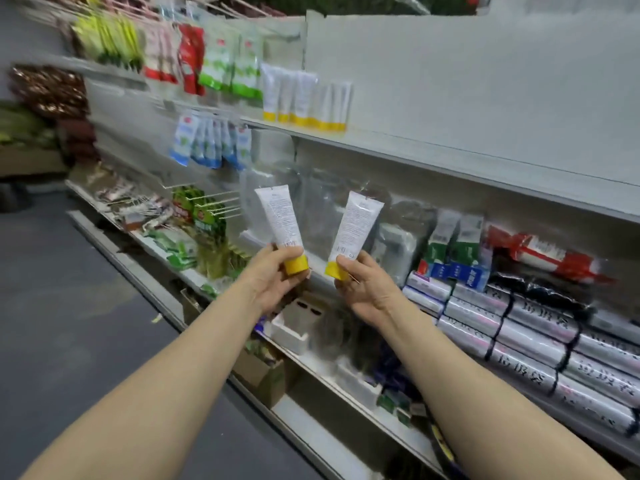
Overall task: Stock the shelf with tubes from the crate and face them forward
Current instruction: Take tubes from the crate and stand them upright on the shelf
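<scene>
My left hand (273, 282) grips a white tube (280, 218) by its yellow cap, cap down, printed back side toward me. My right hand (367, 289) grips a second white tube (356, 226) the same way, by its yellow cap. Both tubes are raised in front of the middle shelf, a hand's width apart. On the upper shelf (433, 157) stands a row of several matching white tubes (306, 98) on yellow caps, at its left end. The crate is not in view.
Right of the tube row the upper shelf is bare. Hanging packets (211, 143) fill the pegs on the left. Rolls of silver bags (540, 330) and boxed goods (453, 251) lie on the shelf below. Grey aisle floor (69, 306) lies at the left.
</scene>
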